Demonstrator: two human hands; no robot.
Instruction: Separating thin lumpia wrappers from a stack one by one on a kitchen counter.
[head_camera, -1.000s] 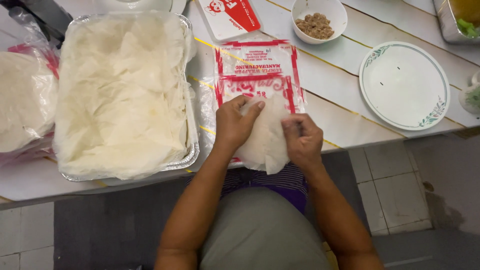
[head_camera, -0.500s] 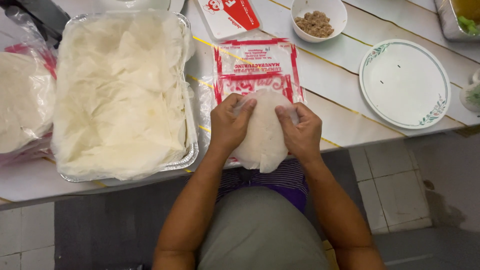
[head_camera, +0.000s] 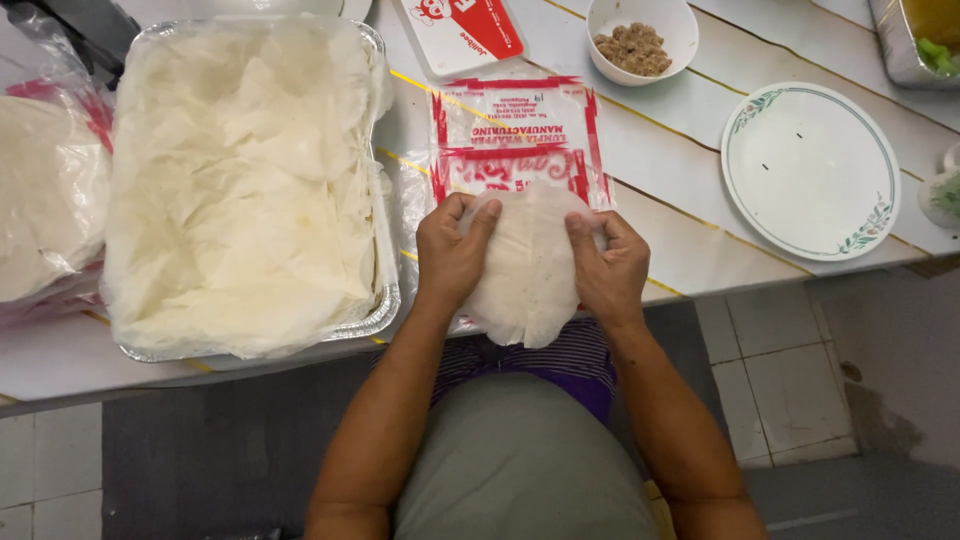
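Large foil tray (head_camera: 385, 300) — filled with loose white wrapper sheets. Right of the tray, a small white bowl (head_camera: 668, 22) holds brown minced filling; beyond it a flat white plate (head_camera: 810, 170). Left hand (head_camera: 452, 252) and right hand (head_camera: 606, 268) each pinch a side of a thin pale round wrapper (head_camera: 528, 270), just right of the tray at the table edge — long axis running towards the person.

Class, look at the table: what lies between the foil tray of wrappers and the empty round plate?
In the head view, between foil tray and plate lies a red-printed plastic wrapper packet.
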